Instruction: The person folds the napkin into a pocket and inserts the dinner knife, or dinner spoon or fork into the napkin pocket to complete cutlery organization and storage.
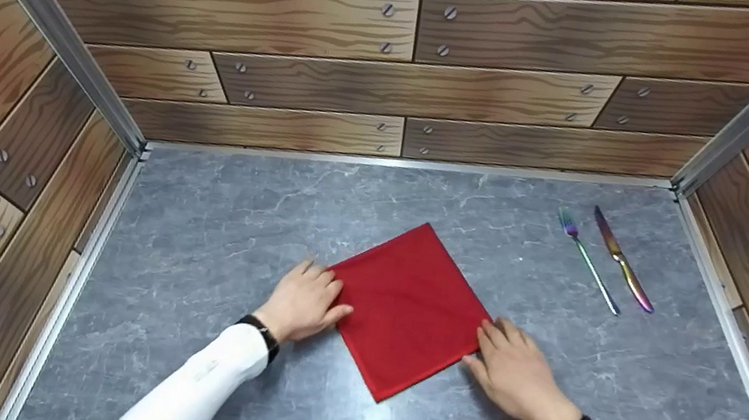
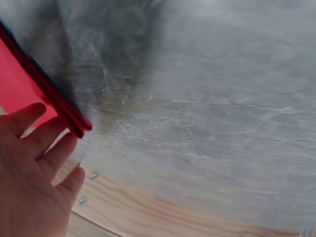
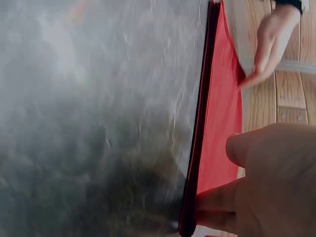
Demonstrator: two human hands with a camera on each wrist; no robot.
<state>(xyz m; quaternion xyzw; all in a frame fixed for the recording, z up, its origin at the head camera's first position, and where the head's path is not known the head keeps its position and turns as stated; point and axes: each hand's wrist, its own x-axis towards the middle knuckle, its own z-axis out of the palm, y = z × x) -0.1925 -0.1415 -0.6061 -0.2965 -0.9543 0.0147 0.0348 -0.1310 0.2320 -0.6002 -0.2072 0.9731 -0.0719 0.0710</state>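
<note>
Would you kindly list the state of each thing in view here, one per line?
red napkin: folded into a square, flat on the grey tabletop, turned corner-on.
left hand: open, fingers resting on the napkin's left corner.
right hand: open, fingers resting on the napkin's right corner.
fork: lying flat, untouched.
knife: lying flat beside the fork, apart from it.

It was a small staged booth: printed wood-plank walls [image 1: 400, 55] with metal corner strips enclosed a grey marble-look tabletop [image 1: 226, 231].
</note>
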